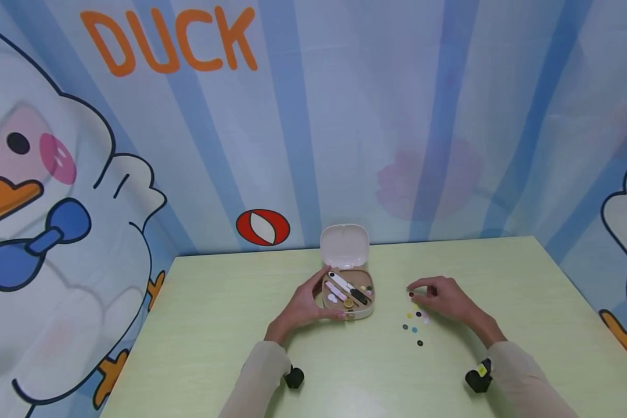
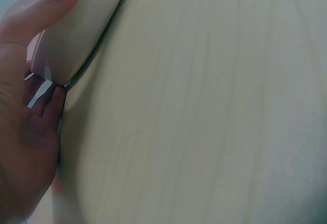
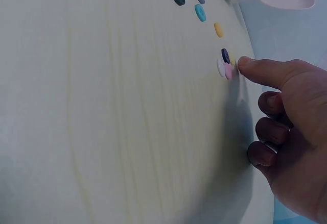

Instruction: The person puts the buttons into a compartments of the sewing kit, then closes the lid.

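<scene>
In the head view, my left hand (image 1: 305, 302) grips an open beige case (image 1: 363, 313), thumb along its front and fingers at its left side. The case holds a white-and-black pen-like item (image 1: 342, 281), a gold round piece (image 1: 348, 303) and small buttons. The left wrist view shows my hand (image 2: 30, 117) around the case (image 2: 71, 40). My right hand (image 1: 449, 299) is low over the table, thumb and index tips apart with a dark button (image 1: 411, 294) between them; whether they touch it I cannot tell. In the right wrist view, the other fingers of my hand (image 3: 301, 122) are curled.
Several loose buttons lie right of the case, including a blue one (image 1: 414, 330), a yellow one (image 1: 410, 316) and a dark one (image 1: 420, 343). The raised case lid (image 1: 345, 247) stands near the table's (image 1: 230, 348) back edge, before a printed cloth backdrop (image 1: 339, 116).
</scene>
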{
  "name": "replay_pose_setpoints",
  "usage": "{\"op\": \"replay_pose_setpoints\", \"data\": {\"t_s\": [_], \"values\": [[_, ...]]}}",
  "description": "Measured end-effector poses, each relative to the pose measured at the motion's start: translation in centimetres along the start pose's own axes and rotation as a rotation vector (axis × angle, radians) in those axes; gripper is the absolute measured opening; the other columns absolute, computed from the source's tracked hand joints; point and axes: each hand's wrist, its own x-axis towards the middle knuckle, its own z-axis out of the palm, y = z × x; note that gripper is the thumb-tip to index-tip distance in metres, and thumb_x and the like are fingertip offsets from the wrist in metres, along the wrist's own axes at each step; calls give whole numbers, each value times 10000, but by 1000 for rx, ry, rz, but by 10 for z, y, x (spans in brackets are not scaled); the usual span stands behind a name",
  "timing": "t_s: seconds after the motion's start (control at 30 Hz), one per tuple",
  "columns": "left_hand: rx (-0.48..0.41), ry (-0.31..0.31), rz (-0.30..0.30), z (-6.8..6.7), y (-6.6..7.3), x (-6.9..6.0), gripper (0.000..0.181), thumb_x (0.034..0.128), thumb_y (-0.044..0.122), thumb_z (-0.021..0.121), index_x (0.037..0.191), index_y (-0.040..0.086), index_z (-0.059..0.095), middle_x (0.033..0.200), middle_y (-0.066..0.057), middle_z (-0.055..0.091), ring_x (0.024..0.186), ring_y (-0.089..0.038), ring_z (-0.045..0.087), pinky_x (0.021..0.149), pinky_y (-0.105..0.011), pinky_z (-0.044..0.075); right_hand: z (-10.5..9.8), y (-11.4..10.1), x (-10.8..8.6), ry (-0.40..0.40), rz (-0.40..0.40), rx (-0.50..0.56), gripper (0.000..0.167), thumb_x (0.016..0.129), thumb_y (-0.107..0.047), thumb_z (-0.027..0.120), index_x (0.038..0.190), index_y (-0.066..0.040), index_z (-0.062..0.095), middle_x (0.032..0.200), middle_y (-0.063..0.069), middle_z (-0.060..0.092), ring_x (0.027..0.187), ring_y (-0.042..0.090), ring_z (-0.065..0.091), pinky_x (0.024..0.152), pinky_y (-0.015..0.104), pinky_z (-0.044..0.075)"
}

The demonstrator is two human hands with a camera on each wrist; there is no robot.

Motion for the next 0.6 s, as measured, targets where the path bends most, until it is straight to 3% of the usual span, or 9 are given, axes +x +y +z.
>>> {"op": "replay_pose_setpoints", "data": {"t_s": [0.6], "values": [[-4,-2,17,-1,-1,0,1186,702,468,964,1653,268,284,1671,-5,332,1499,-231,376,1217,-400,345,0,0,3,-5,9,-16,88,944,-105,762,1020,-104,805,627,-67,500,584,102,430,543,243,350]]}}
